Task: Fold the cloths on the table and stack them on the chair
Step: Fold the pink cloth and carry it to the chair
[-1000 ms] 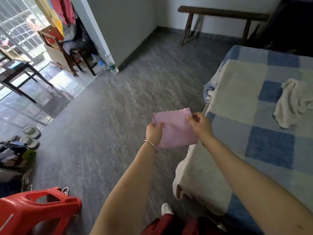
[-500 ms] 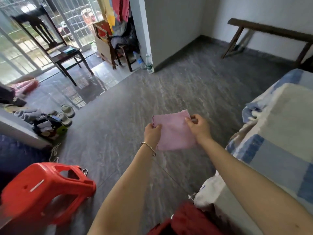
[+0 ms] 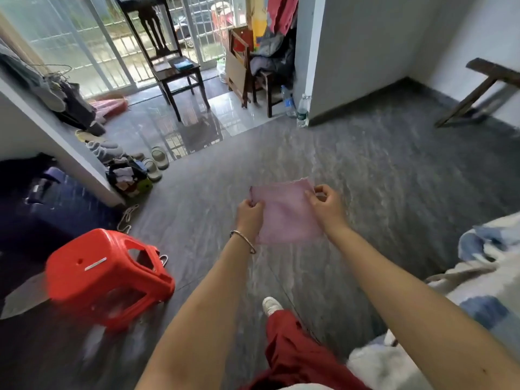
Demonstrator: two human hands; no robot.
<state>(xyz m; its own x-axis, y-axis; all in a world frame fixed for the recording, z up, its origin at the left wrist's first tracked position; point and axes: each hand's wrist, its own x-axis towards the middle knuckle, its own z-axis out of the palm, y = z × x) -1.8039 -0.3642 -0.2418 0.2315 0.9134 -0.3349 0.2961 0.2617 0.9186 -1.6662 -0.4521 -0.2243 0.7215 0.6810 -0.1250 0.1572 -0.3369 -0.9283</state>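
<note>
I hold the pink cloth (image 3: 284, 212) out in front of me above the grey floor (image 3: 365, 170), folded to a small square. My left hand (image 3: 250, 215) pinches its left edge, fingers closed on the fabric, and my right hand (image 3: 326, 206) grips the upper right corner (thumb on top). The dark wooden chair (image 3: 171, 60) stands well ahead by the barred window; a red stool (image 3: 104, 274) lies tipped at my left.

dark chair (image 3: 171, 70) (by the window), folded blue cloth (image 3: 182, 64) on seat
</note>
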